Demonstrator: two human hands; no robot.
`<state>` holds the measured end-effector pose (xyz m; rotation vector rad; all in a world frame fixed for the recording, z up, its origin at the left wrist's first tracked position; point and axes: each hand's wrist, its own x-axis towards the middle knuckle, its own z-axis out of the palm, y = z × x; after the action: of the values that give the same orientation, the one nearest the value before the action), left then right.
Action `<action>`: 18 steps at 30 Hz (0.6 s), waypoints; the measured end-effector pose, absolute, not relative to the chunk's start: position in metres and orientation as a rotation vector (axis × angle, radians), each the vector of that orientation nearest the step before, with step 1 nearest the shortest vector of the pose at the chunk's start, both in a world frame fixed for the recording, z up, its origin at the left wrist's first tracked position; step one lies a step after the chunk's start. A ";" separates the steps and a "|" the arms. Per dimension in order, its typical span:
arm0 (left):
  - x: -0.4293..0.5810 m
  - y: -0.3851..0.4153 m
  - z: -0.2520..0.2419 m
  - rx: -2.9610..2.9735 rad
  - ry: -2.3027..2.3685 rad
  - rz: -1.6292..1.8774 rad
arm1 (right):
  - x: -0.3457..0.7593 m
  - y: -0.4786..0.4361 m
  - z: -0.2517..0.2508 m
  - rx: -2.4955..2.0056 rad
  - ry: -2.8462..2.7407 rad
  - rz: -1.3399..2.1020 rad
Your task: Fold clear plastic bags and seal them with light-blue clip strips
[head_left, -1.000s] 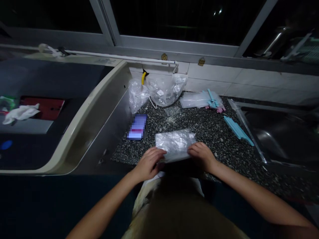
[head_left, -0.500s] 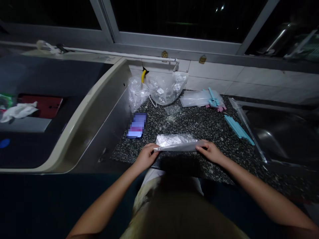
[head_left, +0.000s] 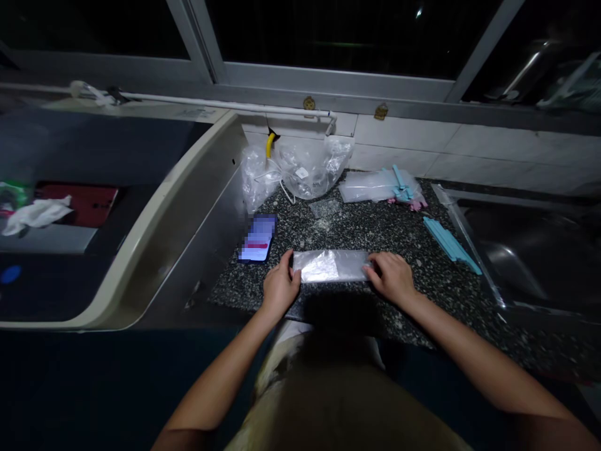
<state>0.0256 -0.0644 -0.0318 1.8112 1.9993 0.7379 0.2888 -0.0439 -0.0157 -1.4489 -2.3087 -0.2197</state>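
Observation:
A folded clear plastic bag point(head_left: 331, 266) lies as a flat, shiny strip on the speckled dark countertop point(head_left: 375, 235), close to its front edge. My left hand point(head_left: 282, 285) grips the strip's left end, thumb on the near side and fingers towards the far corner. At the right end, my right hand point(head_left: 393, 277) pinches the plastic between thumb and curled fingers. Just beyond my left hand rests a phone point(head_left: 258, 238) with a lit, blurred screen.
Crumpled clear bags point(head_left: 305, 169) sit by the tiled wall. Flat plastic bags point(head_left: 366, 186) with blue and pink pieces lie to their right. Blue strips point(head_left: 451, 244) lie beside the sink point(head_left: 516, 250). A bulky beige-edged appliance point(head_left: 188, 181) stands at the left.
The near edge of the plastic, raised half a second ago, is now folded over flat, making a narrower strip. Both hands have shifted slightly, with fingers now over its ends.

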 end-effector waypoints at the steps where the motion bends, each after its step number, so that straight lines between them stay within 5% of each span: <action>1: 0.025 -0.064 -0.032 1.809 1.996 0.743 | 0.287 -0.045 -0.016 -1.326 -2.354 -0.261; 6: 0.025 -0.064 -0.032 1.771 1.985 0.745 | 0.265 -0.049 -0.020 -0.926 -2.609 -0.362; 18: 0.013 -0.055 -0.036 1.578 1.603 0.975 | 0.237 -0.035 -0.028 -0.732 -2.635 -0.530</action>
<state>0.0128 -0.0553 -0.0358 1.5781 1.6034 0.9750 0.2368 -0.0348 -0.0282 -0.7325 -2.6345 -0.5298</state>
